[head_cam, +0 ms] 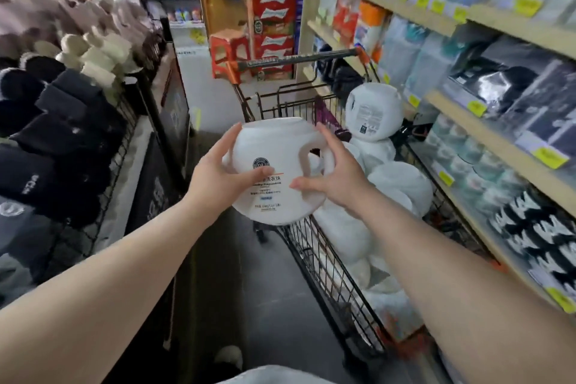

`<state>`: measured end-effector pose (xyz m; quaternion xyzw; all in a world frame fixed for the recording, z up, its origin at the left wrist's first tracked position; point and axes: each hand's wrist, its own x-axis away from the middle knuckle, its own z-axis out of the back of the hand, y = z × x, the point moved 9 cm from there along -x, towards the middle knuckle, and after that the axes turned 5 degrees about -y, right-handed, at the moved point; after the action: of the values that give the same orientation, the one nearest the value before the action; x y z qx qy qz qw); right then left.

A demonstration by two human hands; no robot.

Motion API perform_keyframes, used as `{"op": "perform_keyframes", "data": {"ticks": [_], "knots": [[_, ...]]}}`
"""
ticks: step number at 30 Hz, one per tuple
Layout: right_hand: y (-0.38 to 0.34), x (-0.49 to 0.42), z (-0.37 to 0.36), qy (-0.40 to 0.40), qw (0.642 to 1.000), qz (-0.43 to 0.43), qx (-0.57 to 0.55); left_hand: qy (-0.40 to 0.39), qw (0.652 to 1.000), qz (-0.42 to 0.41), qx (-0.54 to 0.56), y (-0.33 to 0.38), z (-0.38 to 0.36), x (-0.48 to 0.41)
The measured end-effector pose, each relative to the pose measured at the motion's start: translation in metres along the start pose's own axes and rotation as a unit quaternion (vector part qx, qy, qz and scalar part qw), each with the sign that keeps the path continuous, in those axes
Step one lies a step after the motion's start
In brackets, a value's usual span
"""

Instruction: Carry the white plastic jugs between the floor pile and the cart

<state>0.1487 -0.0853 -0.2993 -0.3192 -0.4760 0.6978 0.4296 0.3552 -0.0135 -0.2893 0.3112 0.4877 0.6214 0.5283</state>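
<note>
I had both hands on a white jug (274, 171), held in the air above the near-left rim of the shopping cart (327, 262). My left hand (218, 171) cupped its left flank, fingers spread and curved over the shoulder and the thumb lying across the label. My right hand (335, 176) held the handle side, fingers curved round the moulded handle and the thumb pressed on the front. So the grip was a two-handed clasp, fairly wide, with the jug tilted.

As I judged it, the jug was neither in the cart nor on a shelf; it hung between. Several like white jugs (374, 115) lay heaped in the basket (one stood upright on top with its back label showing), so much of the handling seemed done and this one was mid-way.

The held jug's label bore a round dark seal, an orange line, Chinese characters that I read as "洗衣珠", and smaller print too blurred to make out. The yellow price tags (477, 108) along the right-hand shelves (498, 146) were unreadable, as was the lettering on the red cartons (276, 12) down the aisle.
</note>
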Motion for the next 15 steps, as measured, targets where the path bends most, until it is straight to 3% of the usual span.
{"op": "perform_keyframes", "data": {"ticks": [8,15], "knots": [[0.031,-0.074,0.065,0.164,0.985,-0.044,0.023,-0.155,0.987,-0.042,-0.029,0.0,-0.066,-0.158],[0.098,-0.125,0.138,0.22,0.969,-0.1,0.044,-0.259,0.965,-0.035,-0.009,-0.016,-0.173,-0.257]]}}
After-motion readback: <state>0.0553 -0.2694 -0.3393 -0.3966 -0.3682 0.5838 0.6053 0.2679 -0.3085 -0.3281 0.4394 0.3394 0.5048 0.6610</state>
